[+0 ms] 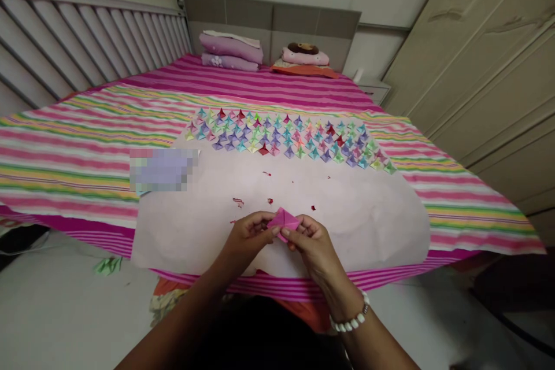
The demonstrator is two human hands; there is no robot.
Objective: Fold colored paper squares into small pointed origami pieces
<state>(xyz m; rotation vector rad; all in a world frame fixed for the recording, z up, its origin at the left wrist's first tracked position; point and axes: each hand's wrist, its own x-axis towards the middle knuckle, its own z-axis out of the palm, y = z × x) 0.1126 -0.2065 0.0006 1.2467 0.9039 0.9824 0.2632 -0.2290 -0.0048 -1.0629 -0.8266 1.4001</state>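
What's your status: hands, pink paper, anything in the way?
Left hand and right hand both pinching folded pink paper. Red scraps on white sheet nearby. Nothing seen blocking either hand.

The left hand [250, 234] and right hand [315, 243] pinch a folded pink paper [284, 218] over a pale sheet [368, 225] — small colourful folded pieces [263, 150] line its far side.

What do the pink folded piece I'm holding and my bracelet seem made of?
Pink folded piece: apparently thin, matte paper, judging by its straight creases and flat facets. Bracelet: pale beads with a fairly smooth look, perhaps plastic, stone or shell; the view leaves that open.
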